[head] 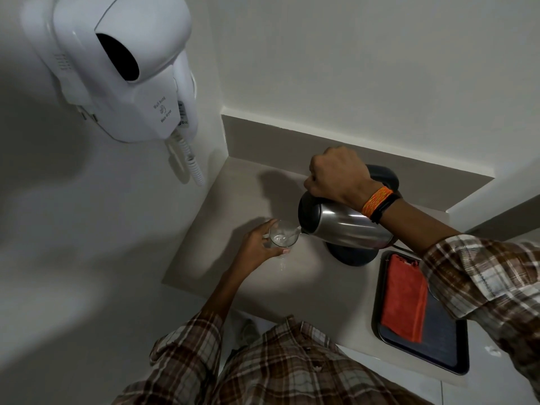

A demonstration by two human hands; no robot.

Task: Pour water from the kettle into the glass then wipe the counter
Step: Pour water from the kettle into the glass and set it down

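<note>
A white wall-mounted hair dryer (122, 68) w/ coiled cord hangs on the left wall, above the pale grey surface (257, 285) in the corner. On the right part of the surface lies a dark rectangular tray (438, 343), and on it a folded orange-red cloth (404, 299). The steel kettle w/ black lid and handle (347, 223) is lifted off its round black base (350, 255) and tilted to the left, spout just over the small clear glass (283, 236); a thin stream of water goes into the glass. The right hand (339, 176), w/ orange thread band at the wrist, has its fingers closed around the kettle handle. The left hand (260, 244) holds the glass, fingers wrapped on its side; the glass is left of the base, near the surface.
</note>
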